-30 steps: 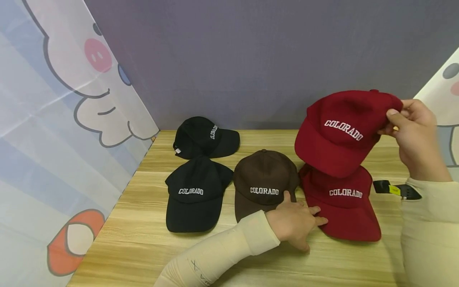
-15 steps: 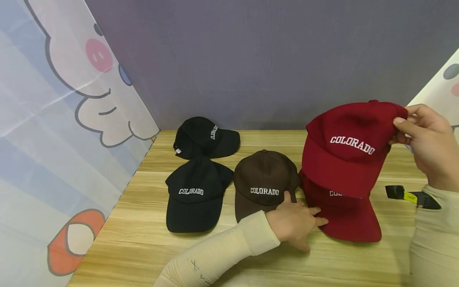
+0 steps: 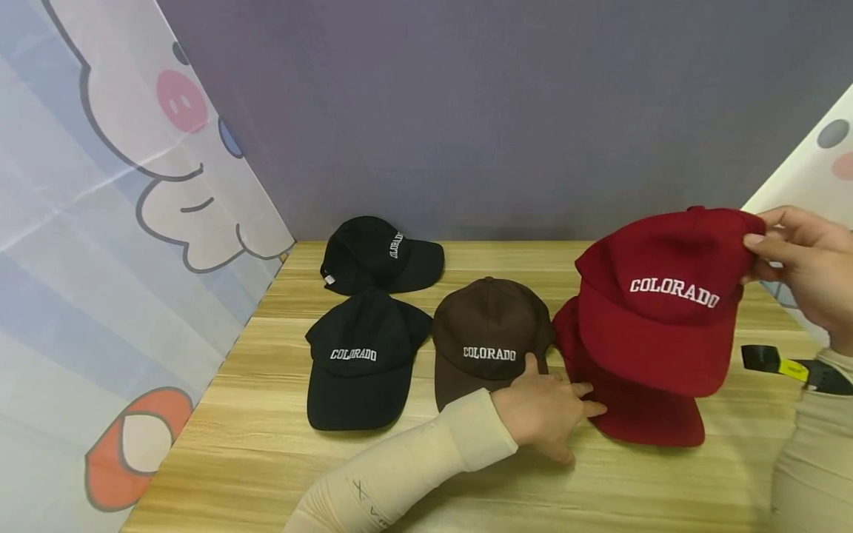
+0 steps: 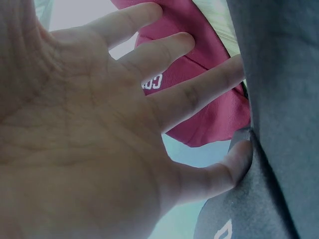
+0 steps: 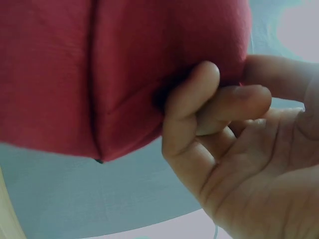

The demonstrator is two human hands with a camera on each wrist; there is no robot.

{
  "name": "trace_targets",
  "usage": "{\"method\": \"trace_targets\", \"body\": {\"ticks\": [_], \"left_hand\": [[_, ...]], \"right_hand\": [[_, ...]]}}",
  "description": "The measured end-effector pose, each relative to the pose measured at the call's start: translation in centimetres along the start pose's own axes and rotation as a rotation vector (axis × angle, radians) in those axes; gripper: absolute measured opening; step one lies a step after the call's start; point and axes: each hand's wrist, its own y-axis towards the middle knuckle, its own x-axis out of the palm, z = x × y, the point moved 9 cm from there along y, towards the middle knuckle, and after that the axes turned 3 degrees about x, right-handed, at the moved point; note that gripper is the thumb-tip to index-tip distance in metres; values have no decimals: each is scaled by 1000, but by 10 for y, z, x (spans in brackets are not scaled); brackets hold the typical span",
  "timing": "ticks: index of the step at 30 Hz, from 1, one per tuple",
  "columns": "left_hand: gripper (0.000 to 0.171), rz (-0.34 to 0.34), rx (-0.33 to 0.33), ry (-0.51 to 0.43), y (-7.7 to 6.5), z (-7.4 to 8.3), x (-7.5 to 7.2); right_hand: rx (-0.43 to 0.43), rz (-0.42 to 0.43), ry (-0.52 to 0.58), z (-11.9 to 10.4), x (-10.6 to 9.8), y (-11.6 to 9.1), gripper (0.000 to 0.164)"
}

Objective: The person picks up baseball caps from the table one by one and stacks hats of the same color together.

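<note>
My right hand [image 3: 809,259] pinches the right side of a red cap [image 3: 673,296] lettered COLORADO, held in the air with its brim toward me. In the right wrist view, fingers [image 5: 192,114] curl at the edge of that red cap [image 5: 149,59]. Beneath and partly hidden by it, a second red cap [image 3: 656,418] lies on the table. My left hand [image 3: 546,414] has its fingers spread between the brown cap [image 3: 489,318] and the lower red cap. Its thumb touches the brown cap in the left wrist view, where the palm [image 4: 84,134] faces the camera.
A black cap [image 3: 360,392] lies left of the brown cap, facing me. Behind it, another black cap [image 3: 373,255] lies turned sideways. The wooden table [image 3: 253,459] meets a grey backdrop [image 3: 466,111]. A printed cartoon sheet [image 3: 53,296] hangs at the left.
My right hand has lowered the held red cap and shifted it right, so it now covers the lettering of the red cap beneath. My left hand has stayed in place.
</note>
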Motion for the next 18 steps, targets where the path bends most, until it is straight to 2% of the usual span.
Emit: {"method": "trace_targets", "body": {"ticks": [3, 9, 11, 16, 18], "left_hand": [[84, 3, 2, -2, 0, 0, 0], [83, 5, 2, -4, 1, 0, 0], [83, 4, 1, -6, 1, 0, -1], [83, -1, -5, -8, 0, 0, -1], [83, -1, -7, -6, 0, 0, -1]], "right_hand": [[3, -40, 0, 1, 1, -2, 30], [48, -48, -73, 4, 0, -4, 29], [79, -40, -159, 7, -3, -5, 28], [187, -37, -497, 15, -11, -6, 30], [207, -54, -578, 16, -10, -7, 32]]}}
